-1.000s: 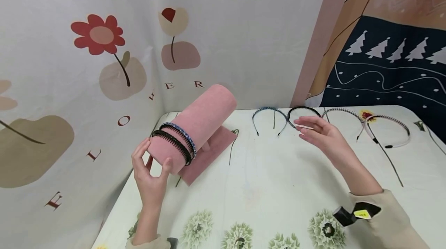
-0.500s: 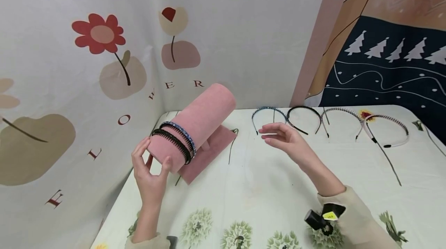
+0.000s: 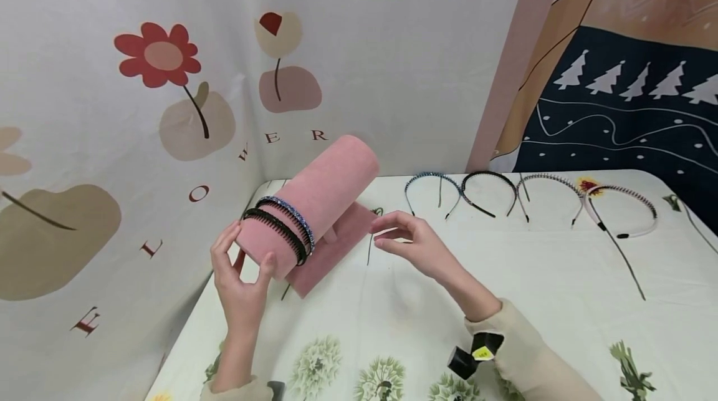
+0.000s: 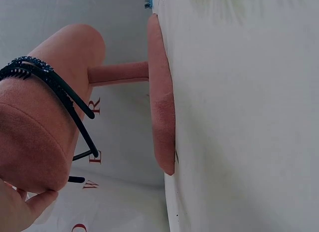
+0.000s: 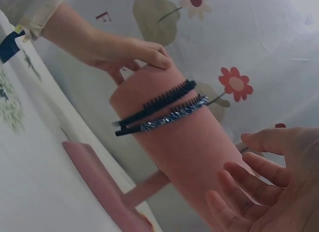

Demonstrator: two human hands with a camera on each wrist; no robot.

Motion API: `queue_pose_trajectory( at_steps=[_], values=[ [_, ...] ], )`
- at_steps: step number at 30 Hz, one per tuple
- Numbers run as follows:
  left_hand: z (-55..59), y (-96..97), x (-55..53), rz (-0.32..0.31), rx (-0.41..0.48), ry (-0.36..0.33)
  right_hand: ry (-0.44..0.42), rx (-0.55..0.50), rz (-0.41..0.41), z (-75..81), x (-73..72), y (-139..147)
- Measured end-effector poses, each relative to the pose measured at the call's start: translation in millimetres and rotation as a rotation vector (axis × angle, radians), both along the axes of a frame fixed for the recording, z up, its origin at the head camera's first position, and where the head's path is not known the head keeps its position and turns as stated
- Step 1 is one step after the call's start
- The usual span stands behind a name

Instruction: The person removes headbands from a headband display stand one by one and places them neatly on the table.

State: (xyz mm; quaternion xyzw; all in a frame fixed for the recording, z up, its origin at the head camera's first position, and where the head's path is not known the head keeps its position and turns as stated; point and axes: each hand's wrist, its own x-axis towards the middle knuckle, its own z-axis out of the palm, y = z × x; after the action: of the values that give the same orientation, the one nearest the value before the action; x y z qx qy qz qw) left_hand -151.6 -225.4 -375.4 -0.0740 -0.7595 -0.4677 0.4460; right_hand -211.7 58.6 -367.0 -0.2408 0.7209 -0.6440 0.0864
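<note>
A pink velvet headband stand (image 3: 336, 176) has a thick roll on a short post above a flat base. Round the near end of its roll sit a black toothed headband (image 3: 275, 236) and a glittery blue headband (image 3: 291, 214). My left hand (image 3: 241, 282) grips that end, thumb on one side and fingers on the other; the left wrist view shows the thumb (image 4: 42, 202) against the rim. Beside the base, my right hand (image 3: 412, 242) is held with loosely bent fingers and nothing in them. In the right wrist view its fingers (image 5: 254, 182) are spread near the roll.
Along the back of the table lie a blue headband (image 3: 432, 174), a black headband (image 3: 489, 173), a grey toothed headband (image 3: 550, 176) and a pale pink headband (image 3: 657, 217). A printed cloth wall (image 3: 392, 64) rises behind the stand. The tablecloth (image 3: 505, 270) has printed flowers.
My right hand has moved left from in front of the headbands to beside the stand's base. The left hand keeps its grip, and the stand has not visibly moved.
</note>
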Motion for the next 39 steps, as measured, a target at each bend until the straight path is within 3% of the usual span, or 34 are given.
queue_pose_trajectory(
  at_steps=[10, 22, 29, 39],
  values=[
    [-1.0, 0.0, -1.5, -0.002, 0.008, 0.005, 0.062, 0.008, -0.059, -8.3, -3.7, -47.3],
    [-7.3, -4.2, -6.0, -0.004, 0.004, 0.012, 0.169, -0.099, -0.175, -10.0, -8.9, -98.5],
    [-4.1, -1.9, -3.8, -0.006, 0.004, 0.008, 0.392, -0.011, -0.281, -12.2, -12.2, -110.7],
    [-7.1, -4.0, -4.8, -0.007, 0.011, 0.017, 0.521, 0.148, -0.327, -5.2, -5.7, -117.6]
  ],
)
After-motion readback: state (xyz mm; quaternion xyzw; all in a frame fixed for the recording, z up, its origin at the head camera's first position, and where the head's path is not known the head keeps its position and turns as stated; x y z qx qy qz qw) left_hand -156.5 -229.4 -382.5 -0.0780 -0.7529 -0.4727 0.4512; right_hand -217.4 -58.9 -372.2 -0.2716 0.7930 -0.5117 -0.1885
